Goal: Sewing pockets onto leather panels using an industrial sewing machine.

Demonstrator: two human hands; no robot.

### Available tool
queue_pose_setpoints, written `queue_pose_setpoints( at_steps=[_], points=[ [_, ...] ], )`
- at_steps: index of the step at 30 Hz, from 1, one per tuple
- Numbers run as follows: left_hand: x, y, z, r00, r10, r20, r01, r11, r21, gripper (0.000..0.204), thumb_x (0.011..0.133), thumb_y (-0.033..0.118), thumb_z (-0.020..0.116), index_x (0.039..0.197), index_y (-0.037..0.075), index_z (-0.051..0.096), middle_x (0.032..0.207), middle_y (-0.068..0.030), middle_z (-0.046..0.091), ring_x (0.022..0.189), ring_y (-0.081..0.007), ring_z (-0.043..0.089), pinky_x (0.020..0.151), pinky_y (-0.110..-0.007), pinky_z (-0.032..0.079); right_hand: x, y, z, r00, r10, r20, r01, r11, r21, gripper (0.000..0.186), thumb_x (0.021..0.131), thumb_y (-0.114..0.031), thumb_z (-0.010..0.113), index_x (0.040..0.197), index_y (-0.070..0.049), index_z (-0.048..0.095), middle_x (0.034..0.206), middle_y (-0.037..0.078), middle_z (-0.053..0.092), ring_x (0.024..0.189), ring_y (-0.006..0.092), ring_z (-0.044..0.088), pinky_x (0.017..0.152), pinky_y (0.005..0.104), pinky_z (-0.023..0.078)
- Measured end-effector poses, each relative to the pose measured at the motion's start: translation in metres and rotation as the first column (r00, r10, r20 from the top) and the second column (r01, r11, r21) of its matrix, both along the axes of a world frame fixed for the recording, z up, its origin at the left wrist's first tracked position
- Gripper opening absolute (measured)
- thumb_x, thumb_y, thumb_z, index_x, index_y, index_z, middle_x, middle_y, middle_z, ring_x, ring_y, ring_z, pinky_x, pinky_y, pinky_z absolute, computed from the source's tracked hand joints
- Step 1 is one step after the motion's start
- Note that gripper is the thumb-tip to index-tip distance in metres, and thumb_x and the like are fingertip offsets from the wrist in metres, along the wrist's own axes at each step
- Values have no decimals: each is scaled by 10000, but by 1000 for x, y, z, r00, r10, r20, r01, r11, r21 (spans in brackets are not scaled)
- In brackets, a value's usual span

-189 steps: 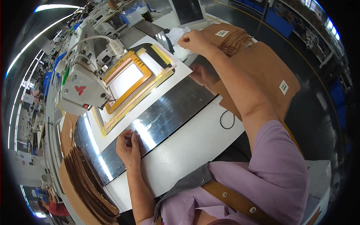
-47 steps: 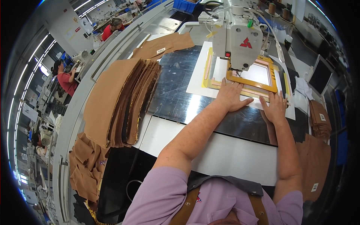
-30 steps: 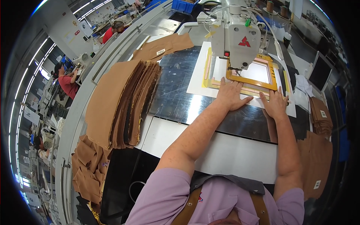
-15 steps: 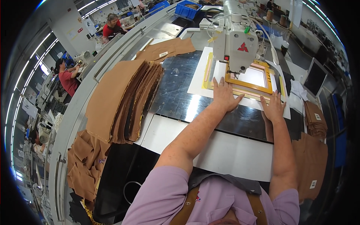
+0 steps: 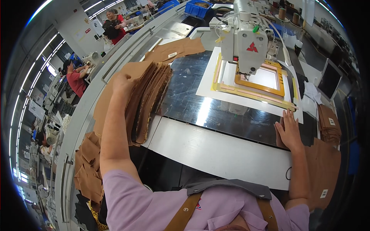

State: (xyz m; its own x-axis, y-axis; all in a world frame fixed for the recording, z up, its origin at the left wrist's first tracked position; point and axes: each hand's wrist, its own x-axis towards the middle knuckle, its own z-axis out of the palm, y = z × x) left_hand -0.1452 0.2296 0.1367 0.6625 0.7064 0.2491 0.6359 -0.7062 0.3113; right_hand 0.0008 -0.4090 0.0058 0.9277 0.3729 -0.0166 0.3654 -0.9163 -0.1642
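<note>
My left hand (image 5: 124, 81) is on top of a thick stack of brown fabric panels (image 5: 144, 100) at the left. Its fingers are bent closed at the top panel, with their tips partly hidden. My right hand (image 5: 290, 131) lies with fingers stretched out at the front right of the shiny metal plate (image 5: 185, 100), its fingertips near the corner of a white sheet. Flat on that plate rests a yellow-edged template (image 5: 250, 97) over the white sheet (image 5: 206, 86). An orange clamp frame (image 5: 264, 91) sits on the template, under the white sewing machine head (image 5: 250, 46).
Loose brown pieces (image 5: 88, 165) are heaped below the stack, and another panel (image 5: 181, 48) lies beyond it. More brown panels (image 5: 322, 169) hang at the right, below a monitor (image 5: 328, 81). A blue bin (image 5: 197, 8) stands at the back. Two people work at the left.
My left hand has left the template and reached across to the fabric stack. The right hand has shifted slightly down, away from the template's edge. A person in the background has stood up.
</note>
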Motion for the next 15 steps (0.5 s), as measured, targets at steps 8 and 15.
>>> queue_pose_setpoints(
  at_steps=[8,15],
  points=[
    [-4,57,-17,994,-104,-22,105,992,64,220,708,194,862,822,12,815,744,-167,749,700,-274,735,707,-382,577,-28,1,18,996,87,-35,-87,996,20,664,1075,-418,513,1607,-47,372,1697,205,287,1600,353,206,1291,549,150],
    [-11,90,-34,984,92,150,-73,990,-125,266,788,246,841,840,-11,799,746,-100,755,609,-159,705,563,-323,550,-33,-9,10,994,108,2,-108,994,24,657,1073,-403,510,1609,-50,370,1694,195,300,1597,351,217,1292,542,158]
  ],
)
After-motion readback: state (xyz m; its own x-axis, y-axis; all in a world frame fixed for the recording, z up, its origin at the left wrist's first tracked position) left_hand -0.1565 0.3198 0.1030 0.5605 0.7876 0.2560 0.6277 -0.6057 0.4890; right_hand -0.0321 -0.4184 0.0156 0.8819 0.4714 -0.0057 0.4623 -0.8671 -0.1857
